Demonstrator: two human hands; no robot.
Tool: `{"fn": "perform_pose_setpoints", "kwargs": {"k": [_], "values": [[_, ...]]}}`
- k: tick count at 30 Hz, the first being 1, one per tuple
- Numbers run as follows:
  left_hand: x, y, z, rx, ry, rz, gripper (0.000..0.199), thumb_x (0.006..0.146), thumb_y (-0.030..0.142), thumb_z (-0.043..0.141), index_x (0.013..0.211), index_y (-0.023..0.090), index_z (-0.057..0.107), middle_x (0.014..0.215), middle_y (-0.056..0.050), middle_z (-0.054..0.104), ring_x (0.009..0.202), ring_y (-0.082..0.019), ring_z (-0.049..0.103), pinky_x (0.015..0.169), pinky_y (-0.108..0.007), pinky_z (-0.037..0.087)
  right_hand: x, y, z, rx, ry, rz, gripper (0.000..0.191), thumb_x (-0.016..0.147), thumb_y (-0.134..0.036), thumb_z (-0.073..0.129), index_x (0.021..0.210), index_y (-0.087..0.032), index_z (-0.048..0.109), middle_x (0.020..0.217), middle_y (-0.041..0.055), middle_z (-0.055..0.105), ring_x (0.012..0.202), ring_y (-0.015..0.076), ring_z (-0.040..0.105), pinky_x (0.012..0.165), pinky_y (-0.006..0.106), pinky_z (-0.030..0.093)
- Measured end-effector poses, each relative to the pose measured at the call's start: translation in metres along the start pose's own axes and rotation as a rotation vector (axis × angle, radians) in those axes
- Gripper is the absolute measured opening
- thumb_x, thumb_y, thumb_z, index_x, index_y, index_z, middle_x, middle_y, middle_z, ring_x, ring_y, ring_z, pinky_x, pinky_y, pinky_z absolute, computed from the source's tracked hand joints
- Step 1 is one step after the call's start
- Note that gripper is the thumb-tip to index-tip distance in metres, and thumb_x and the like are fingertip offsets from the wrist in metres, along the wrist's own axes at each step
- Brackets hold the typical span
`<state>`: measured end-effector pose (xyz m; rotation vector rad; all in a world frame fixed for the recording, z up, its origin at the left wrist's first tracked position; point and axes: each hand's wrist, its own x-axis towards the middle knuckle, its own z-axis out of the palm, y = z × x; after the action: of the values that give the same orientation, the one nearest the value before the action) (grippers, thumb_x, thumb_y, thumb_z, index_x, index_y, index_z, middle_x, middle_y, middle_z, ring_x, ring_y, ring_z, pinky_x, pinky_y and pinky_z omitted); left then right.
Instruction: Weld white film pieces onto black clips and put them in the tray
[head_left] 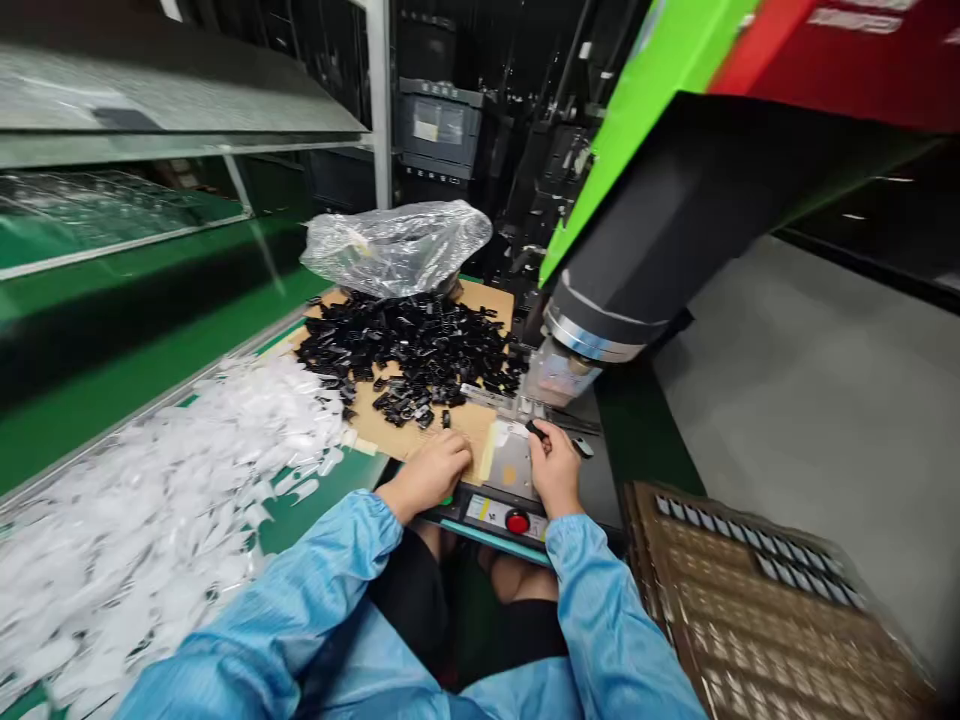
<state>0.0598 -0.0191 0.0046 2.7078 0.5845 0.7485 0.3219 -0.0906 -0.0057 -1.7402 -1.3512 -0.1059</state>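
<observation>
My right hand (556, 468) is closed on a small black plastic part (535, 430) above the metal plate (512, 470) of the machine. Past those fingers, a second dark piece with a pale face (583, 447) shows; whether the hand touches it I cannot tell. Over the near edge of the cardboard (390, 425), my left hand (433, 468) has its fingers curled together. Just beyond its knuckles is a loose black part (445, 418). What the left fingertips hold, if anything, is hidden. The machine's head (566, 368) stands right behind the plate.
A heap of black parts (420, 345) covers the cardboard, with a clear plastic bag (397, 245) behind. White pieces (165, 500) spread across the green bench at left. A red button (517, 521) sits on the front panel. Stacked brown trays (772, 610) stand at right, some slots filled.
</observation>
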Motion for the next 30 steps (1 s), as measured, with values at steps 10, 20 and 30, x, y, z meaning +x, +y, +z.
{"fn": "perform_pose_setpoints", "kwargs": {"k": [10,20,30], "values": [[-0.007,-0.001,0.01,-0.056,0.11,-0.158,0.017,0.104,0.025,0.057,0.118,0.024,0.067,0.118,-0.011,0.067,0.113,-0.028,0.064,0.101,-0.048,0.057,0.024,0.029,-0.003,-0.073,0.038,0.046,0.034,0.098,-0.025,0.05,0.123,-0.016,0.071,0.123,0.017,0.071,0.098,0.026,0.068,0.094,0.043,0.058],[-0.004,-0.002,0.009,-0.07,0.146,-0.217,0.019,0.106,0.03,0.056,0.116,0.027,0.072,0.11,-0.007,0.075,0.106,-0.027,0.069,0.096,-0.045,0.058,0.019,0.008,0.003,-0.41,-0.077,-0.017,0.044,0.101,-0.022,0.053,0.143,-0.022,0.065,0.135,0.0133,0.065,0.12,0.0312,0.054,0.104,0.044,0.044],[0.109,0.008,0.041,-0.055,0.211,-0.196,0.024,0.105,0.032,0.06,0.123,0.023,0.074,0.117,-0.009,0.076,0.111,-0.026,0.068,0.101,-0.043,0.053,0.017,-0.008,-0.011,-0.539,-0.186,-0.011,0.055,0.098,-0.016,0.056,0.152,-0.024,0.058,0.12,0.0133,0.062,0.112,0.0315,0.048,0.094,0.042,0.039]]}}
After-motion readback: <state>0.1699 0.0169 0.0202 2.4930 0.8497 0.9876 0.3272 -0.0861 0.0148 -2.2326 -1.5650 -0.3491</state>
